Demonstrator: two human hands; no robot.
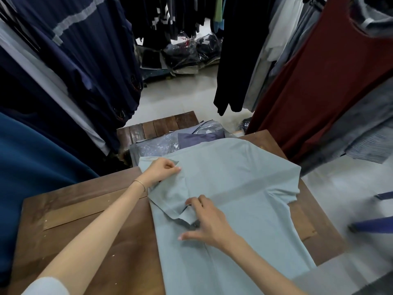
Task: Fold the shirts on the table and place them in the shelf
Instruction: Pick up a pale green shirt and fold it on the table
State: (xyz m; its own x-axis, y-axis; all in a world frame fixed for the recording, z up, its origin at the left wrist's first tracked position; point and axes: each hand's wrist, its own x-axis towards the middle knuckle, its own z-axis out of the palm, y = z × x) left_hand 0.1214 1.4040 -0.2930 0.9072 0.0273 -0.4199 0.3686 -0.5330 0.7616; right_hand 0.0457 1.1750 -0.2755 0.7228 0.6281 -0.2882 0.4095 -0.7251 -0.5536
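Folding under way, early stage by the look of it. Left hand [162, 171] pinching a folded-in corner of the pale green shirt [234, 188], which lies spread on the wooden table [85, 220]. Right hand [207, 220] resting on the cloth near the collar, fingers loosely curved, a fold apparently nipped under the fingertips. Next move likely: flatten that flap, then bring the right sleeve [282, 184] across. Clear plastic bags [161, 143] behind the shirt, dark folded garments inside. No shelf in view.
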